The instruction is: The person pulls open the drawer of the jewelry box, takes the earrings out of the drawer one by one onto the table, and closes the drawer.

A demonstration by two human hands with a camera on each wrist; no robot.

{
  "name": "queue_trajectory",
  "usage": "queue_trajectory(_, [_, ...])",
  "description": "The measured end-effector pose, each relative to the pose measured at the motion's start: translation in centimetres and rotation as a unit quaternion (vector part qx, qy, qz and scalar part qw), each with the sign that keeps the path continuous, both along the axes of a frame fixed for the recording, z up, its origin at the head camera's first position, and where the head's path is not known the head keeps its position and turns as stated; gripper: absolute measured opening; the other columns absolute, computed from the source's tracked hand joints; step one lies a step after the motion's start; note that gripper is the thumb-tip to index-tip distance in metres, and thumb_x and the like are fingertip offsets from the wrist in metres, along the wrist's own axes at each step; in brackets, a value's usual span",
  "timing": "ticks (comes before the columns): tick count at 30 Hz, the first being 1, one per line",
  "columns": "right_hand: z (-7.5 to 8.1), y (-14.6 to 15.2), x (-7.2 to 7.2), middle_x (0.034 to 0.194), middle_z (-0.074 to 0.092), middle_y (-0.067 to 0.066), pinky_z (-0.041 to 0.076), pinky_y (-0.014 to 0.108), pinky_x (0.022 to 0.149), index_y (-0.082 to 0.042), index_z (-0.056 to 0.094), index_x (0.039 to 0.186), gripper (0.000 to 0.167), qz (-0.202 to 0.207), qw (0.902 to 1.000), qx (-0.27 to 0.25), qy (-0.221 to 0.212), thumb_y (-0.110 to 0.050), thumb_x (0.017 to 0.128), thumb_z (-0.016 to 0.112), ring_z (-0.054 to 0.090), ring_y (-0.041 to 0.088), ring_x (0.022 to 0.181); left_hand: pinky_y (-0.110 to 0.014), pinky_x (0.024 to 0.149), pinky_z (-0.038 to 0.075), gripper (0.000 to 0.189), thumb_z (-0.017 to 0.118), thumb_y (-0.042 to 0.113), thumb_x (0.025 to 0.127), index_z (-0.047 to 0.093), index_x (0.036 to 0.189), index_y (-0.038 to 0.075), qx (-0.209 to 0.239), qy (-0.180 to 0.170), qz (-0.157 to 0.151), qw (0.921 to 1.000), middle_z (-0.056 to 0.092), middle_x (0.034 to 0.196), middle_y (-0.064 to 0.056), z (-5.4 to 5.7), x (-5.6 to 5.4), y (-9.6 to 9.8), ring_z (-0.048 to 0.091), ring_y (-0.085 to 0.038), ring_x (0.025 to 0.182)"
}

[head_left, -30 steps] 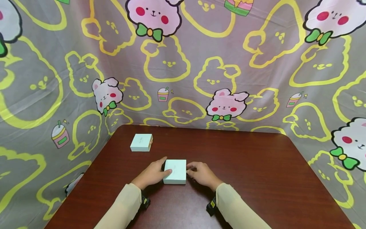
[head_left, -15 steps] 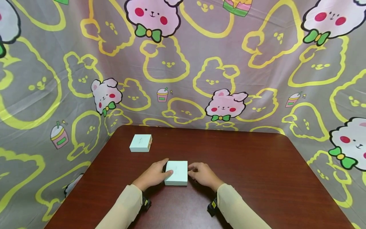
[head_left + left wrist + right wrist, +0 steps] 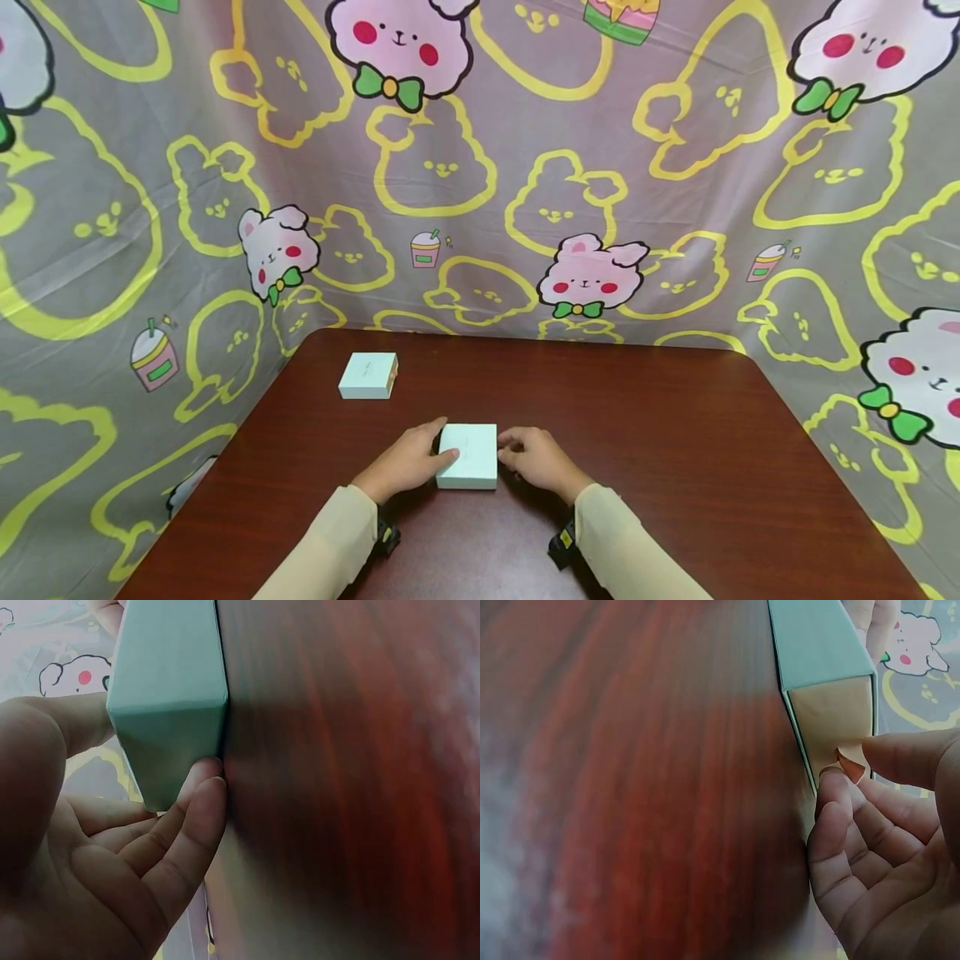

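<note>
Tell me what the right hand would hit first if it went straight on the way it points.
Most likely the tan side of the pale green box, where a small brown tab sticks out. The right hand is right beside it; whether it touches is hard to tell.

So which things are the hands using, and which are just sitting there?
In use:
near mint drawer box
its brown ribbon tab
left hand, holding the box
right hand, at the tab

Just there:
far mint drawer box, untouched
bunny-print cloth, hanging behind the table
</note>
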State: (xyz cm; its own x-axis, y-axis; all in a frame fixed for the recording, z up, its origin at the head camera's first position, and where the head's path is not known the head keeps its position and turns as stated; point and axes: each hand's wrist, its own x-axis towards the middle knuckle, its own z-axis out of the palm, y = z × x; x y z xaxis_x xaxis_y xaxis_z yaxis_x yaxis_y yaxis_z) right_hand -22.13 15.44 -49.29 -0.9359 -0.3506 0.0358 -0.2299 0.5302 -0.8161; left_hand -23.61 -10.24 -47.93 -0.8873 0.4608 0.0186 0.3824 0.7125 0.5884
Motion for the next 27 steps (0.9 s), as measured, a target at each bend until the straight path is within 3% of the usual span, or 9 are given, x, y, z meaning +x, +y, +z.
queue_trajectory(27, [0.4, 2.8, 1.4, 0.089, 0.069, 0.002, 0.049, 0.033, 0.058, 0.001, 0.065, 0.116, 0.024, 0.009, 0.9999, 0.008, 0.009, -0.003, 0.094, 0.058, 0.061, 0.016, 0.07, -0.049, 0.102, 0.036, 0.072, 0.06, 0.042, 0.095, 0.039, 0.145, -0.006, -0.016, 0.012, -0.023, 0.9996, 0.045, 0.142, -0.022, 0.0, 1.0, 2.7, 0.042, -0.032, 0.132])
